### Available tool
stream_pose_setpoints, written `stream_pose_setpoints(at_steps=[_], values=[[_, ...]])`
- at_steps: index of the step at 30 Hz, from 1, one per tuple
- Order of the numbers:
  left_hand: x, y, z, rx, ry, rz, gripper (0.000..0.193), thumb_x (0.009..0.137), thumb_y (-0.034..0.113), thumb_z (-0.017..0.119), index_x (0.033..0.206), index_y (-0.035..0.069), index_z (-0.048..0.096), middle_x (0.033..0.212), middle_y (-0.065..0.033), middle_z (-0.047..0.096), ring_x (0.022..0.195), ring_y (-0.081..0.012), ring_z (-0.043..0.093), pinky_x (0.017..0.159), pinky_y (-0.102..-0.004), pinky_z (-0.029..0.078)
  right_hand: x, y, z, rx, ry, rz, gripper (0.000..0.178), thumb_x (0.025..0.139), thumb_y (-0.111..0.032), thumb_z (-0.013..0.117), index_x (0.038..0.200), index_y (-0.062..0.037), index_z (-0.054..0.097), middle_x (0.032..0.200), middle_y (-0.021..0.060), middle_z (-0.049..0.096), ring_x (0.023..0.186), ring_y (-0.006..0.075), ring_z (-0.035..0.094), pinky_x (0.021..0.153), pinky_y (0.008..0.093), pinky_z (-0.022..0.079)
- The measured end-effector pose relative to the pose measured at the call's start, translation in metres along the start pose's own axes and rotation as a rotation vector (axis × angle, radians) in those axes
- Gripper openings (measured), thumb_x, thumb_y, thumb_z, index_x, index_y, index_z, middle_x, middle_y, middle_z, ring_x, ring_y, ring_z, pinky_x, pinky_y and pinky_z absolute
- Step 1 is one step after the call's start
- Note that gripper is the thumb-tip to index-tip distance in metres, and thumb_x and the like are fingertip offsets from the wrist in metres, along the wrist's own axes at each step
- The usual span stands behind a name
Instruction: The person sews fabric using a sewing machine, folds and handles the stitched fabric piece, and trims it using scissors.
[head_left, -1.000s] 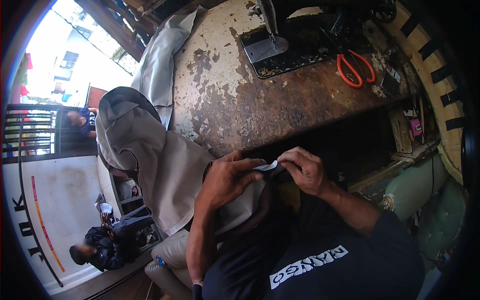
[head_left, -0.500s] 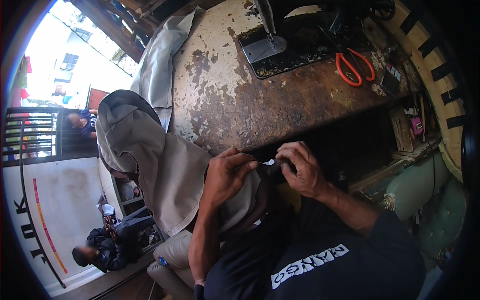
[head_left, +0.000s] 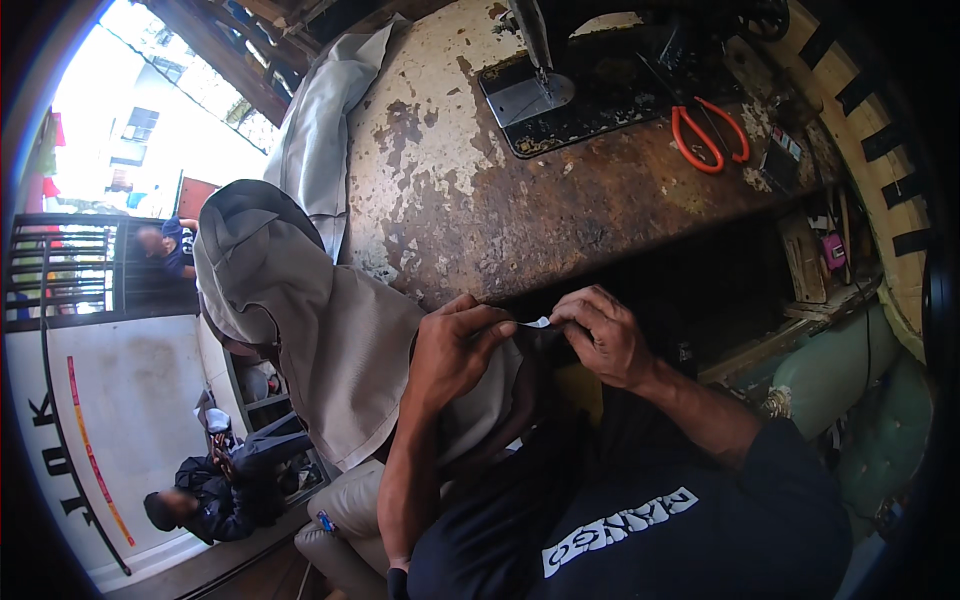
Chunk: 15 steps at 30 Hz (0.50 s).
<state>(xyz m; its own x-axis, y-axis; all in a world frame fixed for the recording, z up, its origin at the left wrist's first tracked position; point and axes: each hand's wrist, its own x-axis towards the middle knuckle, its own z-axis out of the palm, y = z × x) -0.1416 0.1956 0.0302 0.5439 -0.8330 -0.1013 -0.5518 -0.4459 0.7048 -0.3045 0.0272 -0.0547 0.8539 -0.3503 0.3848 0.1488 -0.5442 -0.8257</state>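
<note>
A small white strip is stretched between my two hands just in front of the worktable's edge. My left hand pinches one end between thumb and fingers. The other end is at the closed fingertips of my right hand. What the strip is made of is too small to tell. Large grey-beige fabric drapes beside and beneath my left forearm, hanging down toward my lap; a dark edge shows along part of it.
The worn worktable holds a sewing machine, orange-handled scissors, a small dark box and another length of grey cloth. A green padded seat stands at right. Two people are at left, one seated.
My right fingers have closed in slightly at the strip's end. The left hand, the fabric and the table items look the same.
</note>
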Motion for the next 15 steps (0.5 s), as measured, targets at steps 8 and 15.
stream_pose_setpoints(at_steps=[8, 15], values=[[0.0003, -0.0015, 0.0018, -0.002, 0.003, 0.010, 0.018, 0.088, 0.017, 0.078, 0.101, 0.006, 0.079, 0.079, -0.0124, 0.063, 0.073, -0.0296, 0.063, 0.069, -0.0404, 0.049, -0.0009, 0.0022, -0.0005, 0.015, -0.007, 0.009, 0.019, 0.084, 0.004, 0.066, 0.101, -0.0047, 0.067, 0.100, 0.0097, 0.066, 0.096, 0.0308, 0.066, 0.086, 0.0420, 0.055], [-0.0002, -0.0032, 0.0036, -0.011, 0.006, 0.012, 0.017, 0.088, 0.016, 0.079, 0.102, 0.006, 0.079, 0.079, -0.0121, 0.063, 0.072, -0.0287, 0.063, 0.069, -0.0396, 0.048, -0.0011, 0.0035, -0.0005, 0.029, -0.007, 0.012, 0.019, 0.084, 0.004, 0.066, 0.100, -0.0045, 0.068, 0.099, 0.0098, 0.066, 0.095, 0.0309, 0.067, 0.085, 0.0418, 0.055]])
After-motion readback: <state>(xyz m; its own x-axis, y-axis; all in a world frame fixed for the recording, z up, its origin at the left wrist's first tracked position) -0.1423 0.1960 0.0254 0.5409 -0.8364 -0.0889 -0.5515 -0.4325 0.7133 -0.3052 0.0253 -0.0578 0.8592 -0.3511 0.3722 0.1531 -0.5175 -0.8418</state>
